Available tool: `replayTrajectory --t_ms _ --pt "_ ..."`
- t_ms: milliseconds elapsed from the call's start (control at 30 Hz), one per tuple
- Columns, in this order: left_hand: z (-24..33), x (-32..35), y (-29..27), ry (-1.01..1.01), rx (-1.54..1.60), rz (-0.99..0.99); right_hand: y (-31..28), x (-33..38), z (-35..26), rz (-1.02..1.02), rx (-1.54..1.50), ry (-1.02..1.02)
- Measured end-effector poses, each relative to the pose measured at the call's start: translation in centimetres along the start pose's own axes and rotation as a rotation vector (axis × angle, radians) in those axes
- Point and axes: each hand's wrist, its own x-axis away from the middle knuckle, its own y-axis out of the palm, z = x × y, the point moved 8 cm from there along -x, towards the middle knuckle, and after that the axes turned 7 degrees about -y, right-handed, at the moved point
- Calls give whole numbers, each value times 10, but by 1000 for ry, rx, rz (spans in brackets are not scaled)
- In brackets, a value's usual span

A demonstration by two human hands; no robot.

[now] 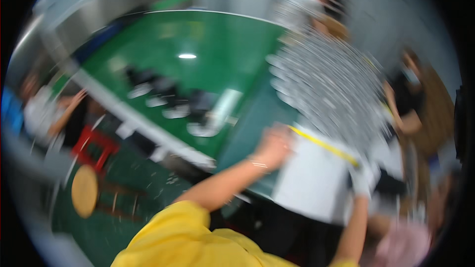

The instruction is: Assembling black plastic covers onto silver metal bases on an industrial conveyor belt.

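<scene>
The left hand [273, 144] and right hand [360, 180] meet a taut yellow tape strip [324, 145] over a white fabric sheet [316, 175]. Motion blur hides both grips; I cannot tell.

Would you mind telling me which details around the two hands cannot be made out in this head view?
- Left hand: motion blur hides whether it grips the white sheet.
- Right hand: smeared pale; grip unreadable.
- Yellow strip: its kind is blurred.
- Dark items on the green table: too blurred to identify.
- Grey streaked mass: smeared beyond recognition.
</scene>
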Motion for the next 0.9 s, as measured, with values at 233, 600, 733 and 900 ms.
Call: replayTrajectory --t_ms 233,600,733,900 --pt "-6 -76 78 -11 166 -298 -13 -7 -113 197 3 -288" --pt "-92 28 10 -111 -76 23 -36 51 -168 -7 32 -87" --pt "-67 125 -44 -112 -22 -42 -18 25 -207 -13 40 -251" --pt "-52 150 -52 -105 43 -49 -68 -6 -293 281 -422 -435"
